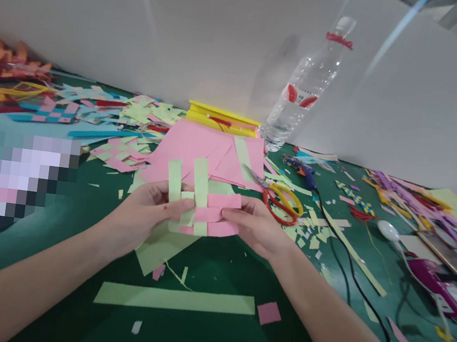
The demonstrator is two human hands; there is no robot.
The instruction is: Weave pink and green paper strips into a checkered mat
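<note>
Between my two hands is a small piece of woven paper strips [202, 213], with green strips standing upright and pink ones running across. My left hand [153, 206] pinches its left side, thumb in front on a green strip. On the right edge, my right hand [253, 224] grips the pink strip ends between thumb and fingers. Behind the weave lie pink paper sheets [202, 145]. Scissors [281, 199] with red and yellow handles rest just beyond my right hand. A long green paper strip [175, 300] lies flat nearer to me, beside a pink paper square [269, 313].
A clear plastic bottle [305, 91] leans by the wall behind a glue gun [301, 169] with a black cord. Paper scraps [312, 231] litter the right side. A purple device [435, 285] sits far right. Woven pieces and strips [94, 107] are heaped at left.
</note>
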